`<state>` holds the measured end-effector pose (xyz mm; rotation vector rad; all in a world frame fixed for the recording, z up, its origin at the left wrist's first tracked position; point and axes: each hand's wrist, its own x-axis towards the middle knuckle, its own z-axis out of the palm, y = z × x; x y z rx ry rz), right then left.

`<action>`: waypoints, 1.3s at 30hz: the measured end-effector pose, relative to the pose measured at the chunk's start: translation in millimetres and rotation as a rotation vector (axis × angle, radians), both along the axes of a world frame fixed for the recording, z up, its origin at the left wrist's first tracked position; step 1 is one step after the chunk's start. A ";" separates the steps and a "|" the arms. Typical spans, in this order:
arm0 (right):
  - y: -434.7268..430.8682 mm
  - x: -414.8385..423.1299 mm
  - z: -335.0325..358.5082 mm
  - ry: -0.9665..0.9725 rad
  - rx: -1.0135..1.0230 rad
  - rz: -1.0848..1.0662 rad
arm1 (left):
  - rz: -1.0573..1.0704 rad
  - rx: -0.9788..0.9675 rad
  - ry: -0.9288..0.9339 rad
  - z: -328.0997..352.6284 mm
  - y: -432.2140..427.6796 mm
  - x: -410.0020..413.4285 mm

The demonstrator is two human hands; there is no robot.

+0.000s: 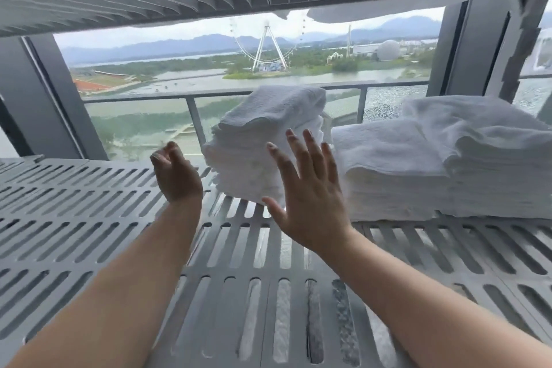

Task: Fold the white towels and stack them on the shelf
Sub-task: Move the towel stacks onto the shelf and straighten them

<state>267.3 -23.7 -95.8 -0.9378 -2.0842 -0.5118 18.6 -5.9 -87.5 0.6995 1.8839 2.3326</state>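
A stack of folded white towels [263, 140] stands on the slotted shelf [89, 197] between both hands. The right hand [310, 197] is spread wide, its fingers [298, 155] in front of the stack's near side; contact is unclear. The left hand [176, 173] is loosely curled and empty, just left of the stack.

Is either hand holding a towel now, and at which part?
No grip. The right hand is open, fingers spread against the front of the towel stack. The left hand is loosely curled beside it, empty.

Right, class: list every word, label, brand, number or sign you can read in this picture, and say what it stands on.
None can be read.
Folded white towels: no tag or label showing.
Slotted grey shelf: no markings.
Ferris wheel and the buildings outside: any signs are too small and blurred to read.
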 end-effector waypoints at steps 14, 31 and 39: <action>31.3 -85.0 9.4 0.075 0.051 -0.209 | -1.038 -0.171 -0.289 -23.7 60.7 -27.2; 55.7 -65.1 10.6 0.054 0.053 -0.305 | -1.288 -0.133 -0.271 -7.4 88.3 19.2; 69.8 -38.8 7.4 0.094 0.044 -0.328 | -1.213 -0.157 -0.152 0.9 99.6 27.1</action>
